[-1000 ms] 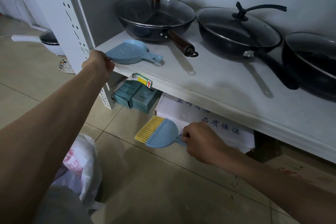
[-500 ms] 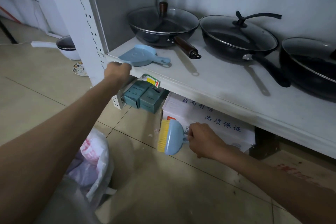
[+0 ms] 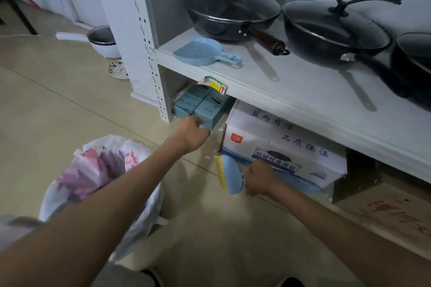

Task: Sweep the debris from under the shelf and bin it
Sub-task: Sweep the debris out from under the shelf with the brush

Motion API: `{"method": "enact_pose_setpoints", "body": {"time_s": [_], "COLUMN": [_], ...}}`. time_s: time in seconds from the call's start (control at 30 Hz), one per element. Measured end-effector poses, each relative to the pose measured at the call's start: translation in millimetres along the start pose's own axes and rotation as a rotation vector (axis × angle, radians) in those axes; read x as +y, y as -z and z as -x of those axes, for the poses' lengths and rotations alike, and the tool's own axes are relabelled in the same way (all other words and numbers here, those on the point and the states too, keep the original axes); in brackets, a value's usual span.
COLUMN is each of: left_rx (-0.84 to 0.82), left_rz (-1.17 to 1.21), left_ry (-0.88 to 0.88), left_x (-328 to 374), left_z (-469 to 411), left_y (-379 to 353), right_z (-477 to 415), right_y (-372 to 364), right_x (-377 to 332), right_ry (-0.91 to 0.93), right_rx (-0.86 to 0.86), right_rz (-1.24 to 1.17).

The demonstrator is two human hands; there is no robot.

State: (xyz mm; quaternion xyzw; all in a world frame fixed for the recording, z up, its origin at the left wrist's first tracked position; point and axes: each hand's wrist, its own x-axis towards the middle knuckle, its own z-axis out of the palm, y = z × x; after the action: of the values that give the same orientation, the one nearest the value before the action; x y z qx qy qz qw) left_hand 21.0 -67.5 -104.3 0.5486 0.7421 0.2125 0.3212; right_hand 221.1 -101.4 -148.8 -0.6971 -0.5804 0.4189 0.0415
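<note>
Right hand [image 3: 257, 180] clenched around the brush [image 3: 229, 176] handle, yellow bristles upright by the white box [image 3: 283, 147] under the shelf [image 3: 303, 91]; left hand [image 3: 193, 131] on the teal box [image 3: 205, 112], grip unclear. Brush looks light, stiff; dustpan [image 3: 201, 50] lies up on the shelf

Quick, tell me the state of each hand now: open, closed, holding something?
Left hand: at the teal boxes under the shelf; its grip cannot be told.
Right hand: closed on the blue brush.
</note>
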Motion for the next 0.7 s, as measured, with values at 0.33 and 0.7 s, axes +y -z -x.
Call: {"method": "enact_pose_setpoints", "body": {"time_s": [0.33, 0.7], "left_rx": [0.058, 0.315], "left_rz": [-0.009, -0.285], "left_ry": [-0.067, -0.307], "left_x": [-28, 9], "left_z": [20, -71], "left_y": [-25, 56], "right_z": [-29, -64], "right_y": [-3, -27], "right_x": [11, -5], "right_ry": [-0.071, 0.036], "right_rx": [0.083, 0.140], "right_rz": [-0.009, -0.033]}}
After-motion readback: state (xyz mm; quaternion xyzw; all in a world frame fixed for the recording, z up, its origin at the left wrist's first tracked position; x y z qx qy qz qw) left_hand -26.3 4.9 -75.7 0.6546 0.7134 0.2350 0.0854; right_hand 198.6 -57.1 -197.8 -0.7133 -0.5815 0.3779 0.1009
